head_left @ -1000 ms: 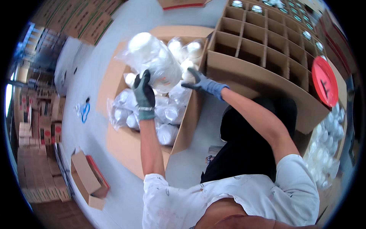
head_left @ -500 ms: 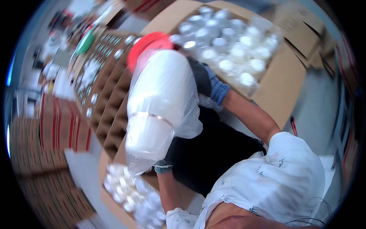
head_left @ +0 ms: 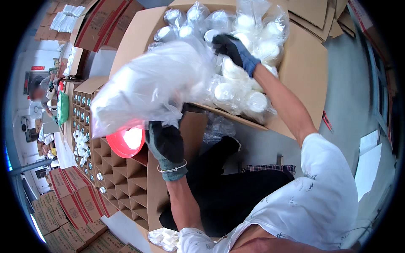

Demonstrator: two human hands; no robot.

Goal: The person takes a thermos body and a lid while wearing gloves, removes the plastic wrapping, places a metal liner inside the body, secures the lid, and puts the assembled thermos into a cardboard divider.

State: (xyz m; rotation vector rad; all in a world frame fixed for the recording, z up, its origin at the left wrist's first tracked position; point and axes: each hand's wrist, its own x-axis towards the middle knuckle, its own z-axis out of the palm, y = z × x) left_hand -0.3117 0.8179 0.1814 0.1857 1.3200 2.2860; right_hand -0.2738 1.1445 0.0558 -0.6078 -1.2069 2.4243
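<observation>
My left hand (head_left: 168,143), in a grey-and-black glove, grips the lower edge of a large, blurred clear plastic bag (head_left: 152,80). White shapes show through the bag, but I cannot make out what they are. At the upper middle, my right hand (head_left: 236,52), in a blue-and-black glove, reaches over a carton (head_left: 306,80) packed with plastic-wrapped white-topped containers (head_left: 225,90). Its fingers are bent and apart, with the tips by a round white top (head_left: 211,36). Under the bag, a red bowl (head_left: 122,145) rests on a divided cardboard box (head_left: 120,179).
Green-marked tops (head_left: 82,101) fill far cells of the divided box, near a green basin (head_left: 63,107). Stacked red-striped cartons (head_left: 80,189) stand at the left. Flattened cardboard (head_left: 316,17) lies at the upper right. Another person (head_left: 40,90) is at the far left.
The plastic bag has swung up and left from its upright position before me. My right hand has left its side and moved over the carton's containers. The view has shifted.
</observation>
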